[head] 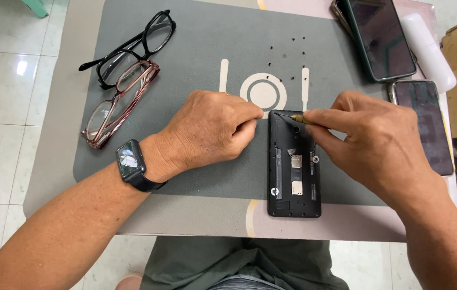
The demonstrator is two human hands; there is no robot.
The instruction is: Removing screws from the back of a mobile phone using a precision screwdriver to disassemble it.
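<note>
R hand (384, 142) fingers pinch thin screwdriver (299, 118) at opened phone (294, 164) top; L hand (212, 131) fingers closed, steadying its corner. Phone light, stiff, probably fragile inside – hold by edges

You have two pairs of glasses: one black (132, 45), one reddish (118, 104). One opened phone (294, 166) lies on one grey mat (196, 48). Three more phones: two stacked (380, 35), one apart (430, 123). About ten loose screws (293, 59). One wristwatch (131, 164).
</note>
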